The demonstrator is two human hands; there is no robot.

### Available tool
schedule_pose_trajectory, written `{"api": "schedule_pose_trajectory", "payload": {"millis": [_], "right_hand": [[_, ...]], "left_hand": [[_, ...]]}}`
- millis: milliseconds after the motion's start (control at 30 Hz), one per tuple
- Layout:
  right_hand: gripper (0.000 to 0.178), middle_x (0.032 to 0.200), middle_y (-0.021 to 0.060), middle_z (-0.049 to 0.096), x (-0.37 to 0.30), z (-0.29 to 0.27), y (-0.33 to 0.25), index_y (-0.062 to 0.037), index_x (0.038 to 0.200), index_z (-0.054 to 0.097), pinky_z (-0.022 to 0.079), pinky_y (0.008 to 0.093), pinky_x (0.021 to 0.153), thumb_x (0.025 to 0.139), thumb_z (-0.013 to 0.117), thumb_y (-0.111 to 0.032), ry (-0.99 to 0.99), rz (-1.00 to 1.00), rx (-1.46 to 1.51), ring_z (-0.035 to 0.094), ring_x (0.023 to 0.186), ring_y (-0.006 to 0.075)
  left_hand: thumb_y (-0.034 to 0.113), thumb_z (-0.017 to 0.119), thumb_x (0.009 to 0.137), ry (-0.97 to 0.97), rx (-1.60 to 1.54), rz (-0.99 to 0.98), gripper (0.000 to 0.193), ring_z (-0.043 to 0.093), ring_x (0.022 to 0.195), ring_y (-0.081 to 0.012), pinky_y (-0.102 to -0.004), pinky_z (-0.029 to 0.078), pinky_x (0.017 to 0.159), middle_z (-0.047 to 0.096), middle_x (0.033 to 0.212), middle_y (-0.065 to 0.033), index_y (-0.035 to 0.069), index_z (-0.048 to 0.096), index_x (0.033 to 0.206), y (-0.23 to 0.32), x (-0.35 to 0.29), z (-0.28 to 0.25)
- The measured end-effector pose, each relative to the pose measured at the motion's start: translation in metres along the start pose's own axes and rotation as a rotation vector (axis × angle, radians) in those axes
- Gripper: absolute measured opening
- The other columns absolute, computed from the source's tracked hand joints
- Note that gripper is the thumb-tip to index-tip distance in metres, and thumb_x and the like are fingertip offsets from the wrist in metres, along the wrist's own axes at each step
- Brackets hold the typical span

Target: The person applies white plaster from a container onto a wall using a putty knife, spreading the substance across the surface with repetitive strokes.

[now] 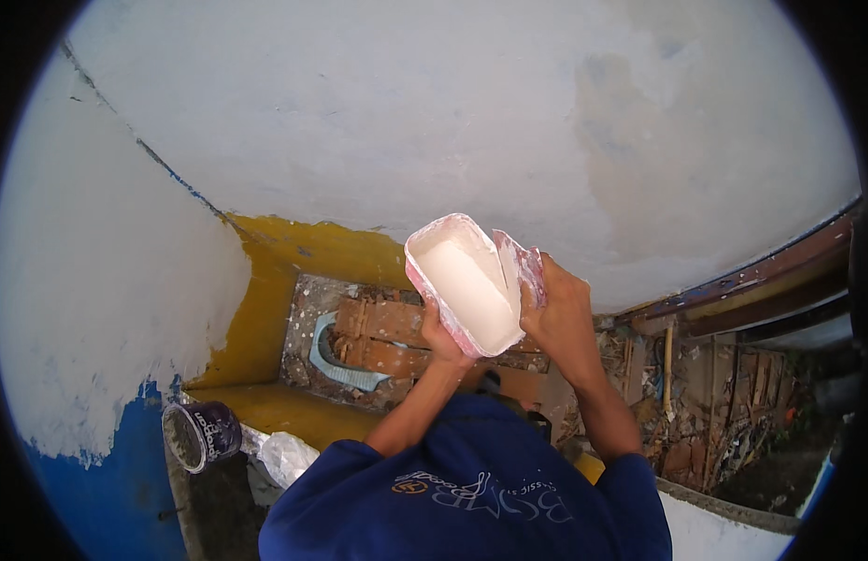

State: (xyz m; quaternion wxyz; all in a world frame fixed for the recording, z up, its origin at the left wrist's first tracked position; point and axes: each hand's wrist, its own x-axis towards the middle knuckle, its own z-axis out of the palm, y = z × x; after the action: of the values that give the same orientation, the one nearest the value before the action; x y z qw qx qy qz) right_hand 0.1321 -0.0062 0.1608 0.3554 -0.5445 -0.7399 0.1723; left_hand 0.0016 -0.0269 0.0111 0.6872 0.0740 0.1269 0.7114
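My left hand is closed around the near left side of a rectangular reddish-pink plastic tub, with its fingers partly hidden beneath it. White paste fills much of the tub, and its rim is smeared with the same white. In my closed right hand is a flat pinkish scraper coated with white paste. The scraper stands against the tub's right side, its edge at the paste. Both hands are in front of my chest, with the tub tipped so its opening shows.
Ahead rises a whitish wall with damp-looking patches; yellow paint shows low in the corner. A dark round bucket lies at lower left beside white plastic. Below are a pale blue curved piece, boards and rubble.
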Motion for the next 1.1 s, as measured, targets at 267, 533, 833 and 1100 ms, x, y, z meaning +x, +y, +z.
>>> {"api": "schedule_pose_trajectory", "payload": {"millis": [267, 533, 833, 1100], "right_hand": [[0.016, 0.082, 0.0279, 0.062, 0.028, 0.01, 0.004, 0.0049, 0.091, 0.057, 0.047, 0.0527, 0.069, 0.077, 0.061, -0.003, -0.122, -0.124, -0.112, 0.059, 0.078, 0.0487], [0.017, 0.077, 0.0279, 0.062, 0.03, 0.023, 0.003, 0.0055, 0.089, 0.057, 0.047, 0.0542, 0.07, 0.075, 0.061, -0.004, -0.307, -0.045, -0.188, 0.059, 0.076, 0.0491], [0.017, 0.077, 0.0233, 0.066, 0.025, 0.027, -0.016, 0.0022, 0.091, 0.06, 0.05, 0.05, 0.062, 0.075, 0.059, -0.006, -0.281, -0.086, -0.371, 0.066, 0.071, 0.0408], [0.02, 0.073, 0.0227, 0.066, 0.014, 0.041, -0.015, 0.0014, 0.093, 0.062, 0.05, 0.0482, 0.059, 0.075, 0.06, -0.006, -0.391, -0.113, -0.352, 0.068, 0.069, 0.037]], "left_hand": [[0.05, 0.041, 0.1, -0.066, 0.067, -0.021, 0.066, 0.051, 0.129, -0.0324, -0.0468, 0.042, 0.108, 0.048, 0.143, -0.0159, 0.005, 0.034, 0.148, -0.004, 0.003, -0.013], [0.047, 0.043, 0.097, 0.109, 0.04, -0.08, 0.065, 0.052, 0.128, -0.0333, -0.0465, 0.041, 0.109, 0.051, 0.141, -0.0177, 0.003, 0.039, 0.146, -0.004, -0.002, -0.003], [0.056, 0.037, 0.094, 0.162, -0.017, -0.111, 0.071, 0.051, 0.129, -0.0332, -0.0481, 0.041, 0.108, 0.05, 0.142, -0.0143, 0.008, 0.039, 0.146, 0.007, -0.001, -0.021], [0.06, 0.034, 0.1, 0.032, -0.006, -0.037, 0.072, 0.046, 0.133, -0.0309, -0.0453, 0.037, 0.113, 0.046, 0.147, -0.0135, 0.007, 0.036, 0.148, 0.008, -0.002, -0.016]]}}
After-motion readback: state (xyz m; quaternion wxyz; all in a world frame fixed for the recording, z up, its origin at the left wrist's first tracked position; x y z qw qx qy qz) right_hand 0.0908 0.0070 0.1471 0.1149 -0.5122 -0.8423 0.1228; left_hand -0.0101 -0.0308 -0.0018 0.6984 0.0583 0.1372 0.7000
